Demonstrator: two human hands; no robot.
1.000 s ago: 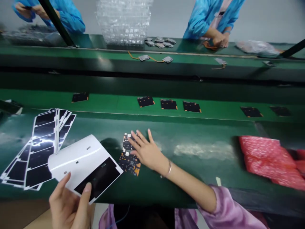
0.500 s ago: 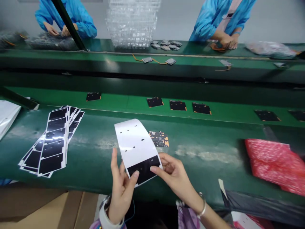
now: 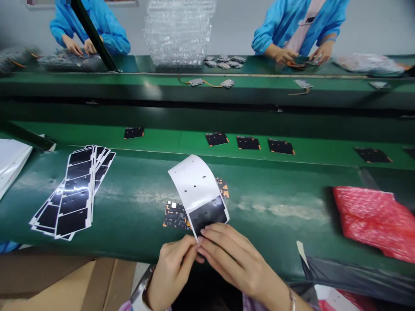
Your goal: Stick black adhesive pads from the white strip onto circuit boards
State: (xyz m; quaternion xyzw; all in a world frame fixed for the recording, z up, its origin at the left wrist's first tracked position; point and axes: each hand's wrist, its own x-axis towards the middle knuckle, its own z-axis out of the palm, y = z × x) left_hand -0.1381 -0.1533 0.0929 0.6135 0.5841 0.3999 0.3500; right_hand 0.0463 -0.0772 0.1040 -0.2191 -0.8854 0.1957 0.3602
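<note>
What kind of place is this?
Probably an electronics factory: circuit boards lie on a green bench, dark boards sit in a row beyond them, and people in blue work opposite.

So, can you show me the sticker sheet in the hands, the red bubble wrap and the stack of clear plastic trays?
Sticker sheet (image 3: 198, 195), head view, on its white part.
Red bubble wrap (image 3: 372, 220), head view, on its crinkled middle.
Stack of clear plastic trays (image 3: 179, 34), head view, on its front.

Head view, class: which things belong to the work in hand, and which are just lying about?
Likely in the job:
sheet, held by left hand and right hand
two circuit boards, partly hidden behind it
pile of sheets

Probably just lying about:
red plastic wrapping
cardboard box
</note>
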